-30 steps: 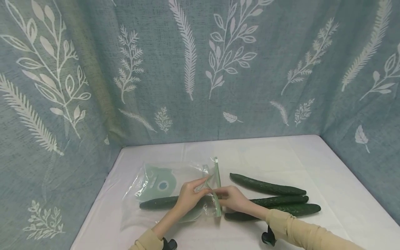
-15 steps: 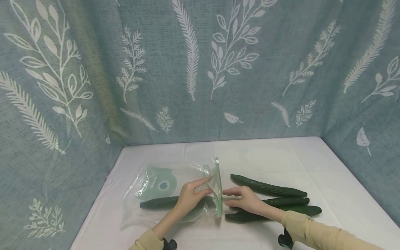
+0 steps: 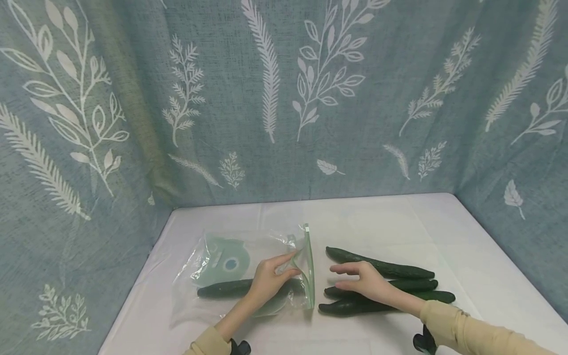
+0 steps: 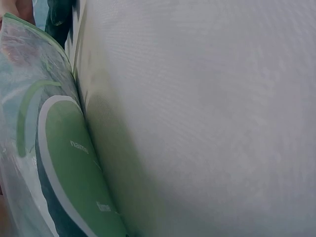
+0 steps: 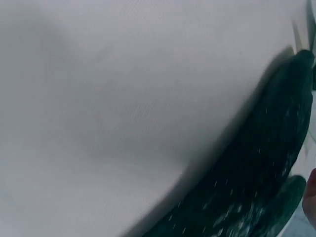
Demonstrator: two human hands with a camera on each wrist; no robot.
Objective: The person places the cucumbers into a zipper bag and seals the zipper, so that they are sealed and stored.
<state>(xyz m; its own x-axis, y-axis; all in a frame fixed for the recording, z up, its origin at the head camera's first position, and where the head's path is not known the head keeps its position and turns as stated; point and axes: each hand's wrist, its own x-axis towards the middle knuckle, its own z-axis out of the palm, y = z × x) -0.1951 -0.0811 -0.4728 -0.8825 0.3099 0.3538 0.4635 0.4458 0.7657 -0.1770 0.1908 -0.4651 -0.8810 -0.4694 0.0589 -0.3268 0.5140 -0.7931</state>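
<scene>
A clear zip bag (image 3: 266, 239) with a green seal and green print lies flat, its mouth facing right and gaping. Inside it is one cucumber (image 3: 222, 289). My left hand (image 3: 268, 278) pinches the bag near its mouth, thumb and fingers spread apart along the film. Printed green labelling on the bag (image 4: 74, 148) fills the left side of the left wrist view. My right hand (image 3: 368, 285) hovers over the loose cucumbers, fingers relaxed and holding nothing. Nearest to it are the middle cucumber (image 3: 337, 293) and the front cucumber (image 3: 346, 308); the hand and forearm partly cover both.
Behind the right hand lies a third loose cucumber (image 3: 399, 269), slanting across the right half. All rest on a white-covered table (image 3: 355, 222). A blue-green curtain (image 3: 284, 162) with white leaf patterns encloses the back and sides.
My right hand has left the bag's green seal and moved right, over the cucumbers. The bag's mouth stays gaping, and my left hand keeps its hold there.
</scene>
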